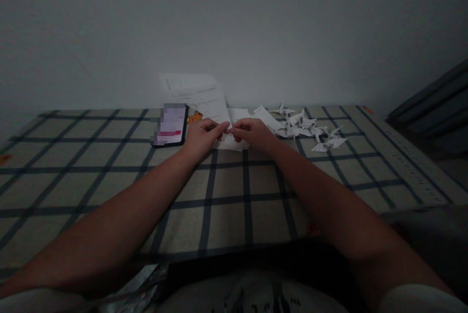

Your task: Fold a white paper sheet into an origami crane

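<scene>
Left hand (204, 135) pinches white paper (230, 137) | right hand (252, 131) pinches it too | it sits between both hands' fingertips

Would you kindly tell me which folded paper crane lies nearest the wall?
The back-left crane, with one tip pointing up; the other cranes lie farther from the wall.

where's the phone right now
In the head view, the phone lies left of centre on the checked cloth, just left of the left hand, with printed paper behind and to its right.
</scene>
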`<state>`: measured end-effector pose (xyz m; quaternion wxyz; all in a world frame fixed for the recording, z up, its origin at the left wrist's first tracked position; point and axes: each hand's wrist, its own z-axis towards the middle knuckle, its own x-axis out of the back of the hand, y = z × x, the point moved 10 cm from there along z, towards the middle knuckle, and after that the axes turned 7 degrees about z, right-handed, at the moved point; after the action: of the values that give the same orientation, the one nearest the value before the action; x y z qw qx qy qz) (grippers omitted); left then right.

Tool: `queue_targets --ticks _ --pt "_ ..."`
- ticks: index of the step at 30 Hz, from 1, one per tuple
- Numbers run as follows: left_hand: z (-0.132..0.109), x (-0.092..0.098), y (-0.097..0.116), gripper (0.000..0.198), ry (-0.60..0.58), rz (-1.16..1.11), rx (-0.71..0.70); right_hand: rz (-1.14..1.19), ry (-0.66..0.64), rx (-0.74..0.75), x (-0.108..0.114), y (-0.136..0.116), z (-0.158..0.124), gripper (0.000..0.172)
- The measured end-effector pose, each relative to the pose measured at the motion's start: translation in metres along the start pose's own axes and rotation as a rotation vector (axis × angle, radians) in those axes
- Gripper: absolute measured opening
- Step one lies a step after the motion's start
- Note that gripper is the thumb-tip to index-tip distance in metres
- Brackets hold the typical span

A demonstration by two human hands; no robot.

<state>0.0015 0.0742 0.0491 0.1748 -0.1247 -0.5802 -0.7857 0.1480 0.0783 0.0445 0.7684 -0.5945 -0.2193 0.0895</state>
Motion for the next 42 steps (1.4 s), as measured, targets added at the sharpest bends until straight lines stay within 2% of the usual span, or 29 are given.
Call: queue_targets --ticks 1,4,7,10,15,18,21,24,29,37,42 --pt "0.002 0.0 -0.004 0.033 0.013 -0.043 0.017 -0.002 0.002 -0.005 0.0 0.0 0.0 0.028" --pt "0.007 0.012 -0.025 0.038 0.164 -0.273 0.122 -0.007 -0.006 -0.021 0.0 0.001 -0.001 0.025" --pt "0.013 0.017 -0.036 0.045 0.221 -0.351 0.165 0.008 -0.026 -0.024 -0.003 0.004 -0.001 0.024" --pt "0.015 0.023 -0.036 0.051 0.252 -0.344 0.152 0.036 -0.047 -0.047 -0.005 0.009 -0.002 0.023" --pt "0.012 0.018 -0.036 0.046 0.201 -0.335 0.13 0.091 -0.051 -0.052 -0.004 0.011 -0.001 0.026" --pt "0.008 0.013 -0.029 0.042 0.138 -0.285 0.083 0.125 0.079 0.005 0.01 0.004 0.0 0.035" --pt "0.003 0.01 -0.016 0.04 0.095 -0.151 0.004 0.139 0.22 0.068 0.024 -0.002 0.0 0.035" --pt "0.001 0.005 -0.012 0.034 0.052 -0.147 -0.015 0.079 0.285 0.078 0.03 -0.002 -0.001 0.032" --pt "0.003 -0.003 -0.018 0.03 -0.007 -0.197 0.043 -0.01 0.278 0.076 0.033 0.002 0.0 0.034" --pt "0.006 -0.004 -0.027 0.032 0.011 -0.214 0.062 0.179 0.235 0.05 0.031 0.014 0.005 0.031" --pt "0.006 -0.008 -0.029 0.036 -0.029 -0.245 0.081 0.146 0.255 0.042 0.033 0.011 0.004 0.031"
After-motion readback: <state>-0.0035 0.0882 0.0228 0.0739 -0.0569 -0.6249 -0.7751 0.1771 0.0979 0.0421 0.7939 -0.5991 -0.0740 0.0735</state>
